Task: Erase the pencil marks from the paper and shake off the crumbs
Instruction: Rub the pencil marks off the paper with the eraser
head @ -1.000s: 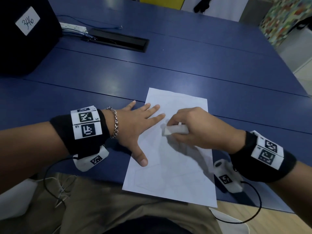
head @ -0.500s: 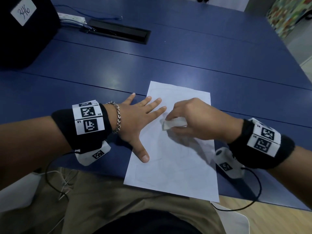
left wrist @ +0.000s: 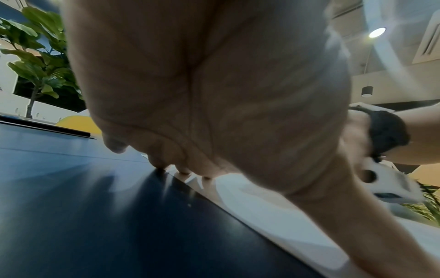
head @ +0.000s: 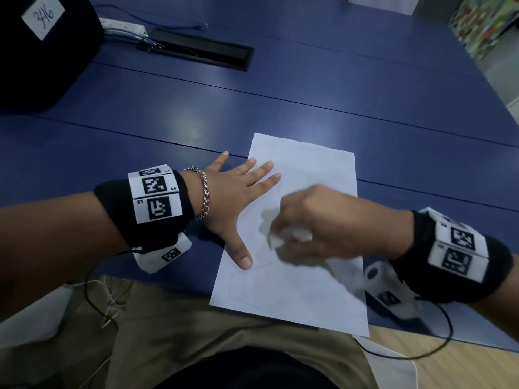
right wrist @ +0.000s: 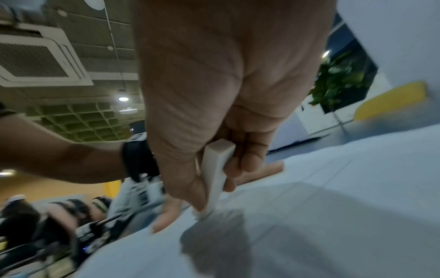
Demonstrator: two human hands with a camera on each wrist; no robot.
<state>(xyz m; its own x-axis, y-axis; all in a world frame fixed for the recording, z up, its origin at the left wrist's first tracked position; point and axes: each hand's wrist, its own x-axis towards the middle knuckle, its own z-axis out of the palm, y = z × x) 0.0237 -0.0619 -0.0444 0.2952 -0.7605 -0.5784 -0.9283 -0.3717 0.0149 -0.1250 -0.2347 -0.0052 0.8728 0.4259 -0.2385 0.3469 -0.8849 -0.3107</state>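
Note:
A white sheet of paper [head: 306, 169] with faint pencil lines lies on the blue table [head: 280, 108], its near edge at the table's front. My left hand [head: 238, 197] lies flat with spread fingers on the paper's left edge, thumb pressing near the middle. My right hand [head: 306, 228] grips a white eraser [head: 276, 240] between thumb and fingers, its tip down on the paper's middle; the hand is blurred. In the right wrist view the eraser [right wrist: 215, 173] stands steeply on the paper [right wrist: 333, 206]. The left wrist view shows my left hand's fingertips [left wrist: 183, 172] on the paper's edge [left wrist: 273, 206].
A black box with a "346" label [head: 42, 46] stands at the far left. A black cable hatch [head: 202, 51] and a white power strip [head: 123, 25] lie beyond. Wrist camera cables hang over the table's front edge by my lap.
My right hand has slid the eraser down the paper toward me, from beside my left fingertips to beside the thumb. The left hand stays flat in place.

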